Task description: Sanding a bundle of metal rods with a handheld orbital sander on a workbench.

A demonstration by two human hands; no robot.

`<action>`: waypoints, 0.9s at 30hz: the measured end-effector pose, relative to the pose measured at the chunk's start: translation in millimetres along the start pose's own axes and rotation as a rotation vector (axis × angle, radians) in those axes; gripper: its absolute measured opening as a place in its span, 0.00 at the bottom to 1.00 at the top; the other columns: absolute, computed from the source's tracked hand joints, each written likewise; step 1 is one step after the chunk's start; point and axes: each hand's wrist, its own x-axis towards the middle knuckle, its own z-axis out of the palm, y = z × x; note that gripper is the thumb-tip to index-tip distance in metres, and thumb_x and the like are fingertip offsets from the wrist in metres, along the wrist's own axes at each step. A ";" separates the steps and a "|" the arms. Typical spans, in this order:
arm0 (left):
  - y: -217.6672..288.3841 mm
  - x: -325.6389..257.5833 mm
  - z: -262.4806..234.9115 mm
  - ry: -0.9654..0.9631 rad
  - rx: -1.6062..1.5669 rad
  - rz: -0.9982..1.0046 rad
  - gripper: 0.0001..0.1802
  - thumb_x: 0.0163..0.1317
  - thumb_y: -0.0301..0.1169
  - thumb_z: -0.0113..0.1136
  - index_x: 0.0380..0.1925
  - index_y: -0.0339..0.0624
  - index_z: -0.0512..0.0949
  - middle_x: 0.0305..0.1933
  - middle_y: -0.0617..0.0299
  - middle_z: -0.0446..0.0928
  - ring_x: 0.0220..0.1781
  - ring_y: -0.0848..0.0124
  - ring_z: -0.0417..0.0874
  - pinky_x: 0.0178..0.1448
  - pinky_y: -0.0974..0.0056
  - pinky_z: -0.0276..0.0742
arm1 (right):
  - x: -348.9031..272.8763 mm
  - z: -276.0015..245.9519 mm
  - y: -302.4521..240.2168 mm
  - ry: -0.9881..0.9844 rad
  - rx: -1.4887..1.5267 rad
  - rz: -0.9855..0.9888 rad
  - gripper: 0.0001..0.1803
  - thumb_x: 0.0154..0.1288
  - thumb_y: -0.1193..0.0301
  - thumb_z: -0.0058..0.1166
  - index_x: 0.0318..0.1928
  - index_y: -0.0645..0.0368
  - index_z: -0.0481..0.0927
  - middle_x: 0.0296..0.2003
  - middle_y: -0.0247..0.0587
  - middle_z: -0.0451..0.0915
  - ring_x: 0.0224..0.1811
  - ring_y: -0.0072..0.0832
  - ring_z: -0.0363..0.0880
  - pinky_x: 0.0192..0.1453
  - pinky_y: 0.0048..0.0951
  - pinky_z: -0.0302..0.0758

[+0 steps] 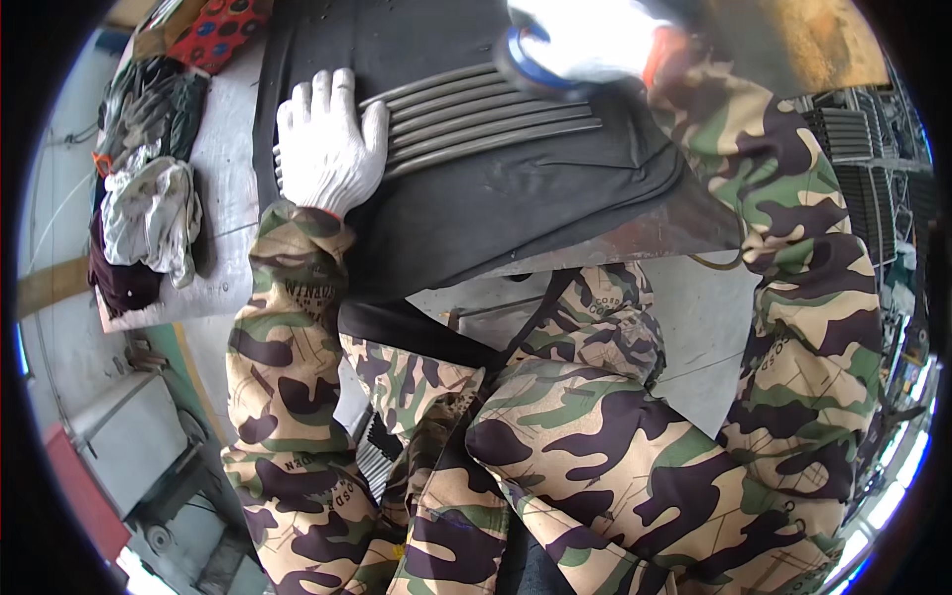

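Several grey metal rods (446,137) lie side by side on a black sheet (535,198). My left hand (327,144), in a white knit glove, rests flat across their left ends, fingers stretched out and thumb spread. Over the right ends of the rods is my right hand (595,40), also in a white glove with an orange cuff and smeared by motion. It grips a round blue thing (526,64) whose kind I cannot make out, held low over the rods. The right hand's fingers are mostly blurred.
Left of the sheet, crumpled white gloves (154,213) and dark cloths (154,104) lie on the grey tabletop (226,164). A red spotted item (218,32) sits at the far left. Metal racks with stacked rods (848,134) stand at right. My camouflage-clad legs are below the table edge.
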 end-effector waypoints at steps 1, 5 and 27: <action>2.9 0.6 -2.0 -0.008 -0.006 -0.003 0.27 0.70 0.44 0.63 0.59 0.32 0.81 0.57 0.44 0.83 0.56 0.48 0.81 0.63 0.46 0.74 | -9.3 -6.8 -7.8 -0.036 0.028 -0.009 0.15 0.72 0.61 0.57 0.47 0.61 0.83 0.39 0.59 0.83 0.43 0.57 0.87 0.44 0.53 0.84; 2.5 10.4 4.7 0.024 -0.014 0.074 0.26 0.72 0.42 0.61 0.59 0.31 0.81 0.58 0.44 0.82 0.57 0.48 0.81 0.64 0.46 0.74 | -16.1 -15.3 -4.4 -0.093 0.039 0.008 0.15 0.71 0.62 0.57 0.46 0.61 0.84 0.40 0.59 0.84 0.43 0.57 0.87 0.44 0.54 0.84; -8.5 8.5 3.5 -0.022 0.031 0.101 0.23 0.72 0.42 0.59 0.56 0.34 0.82 0.55 0.47 0.82 0.54 0.48 0.80 0.59 0.47 0.74 | -15.0 1.3 -18.2 -0.007 0.068 -0.068 0.13 0.68 0.63 0.59 0.43 0.60 0.84 0.39 0.57 0.83 0.40 0.54 0.87 0.41 0.55 0.83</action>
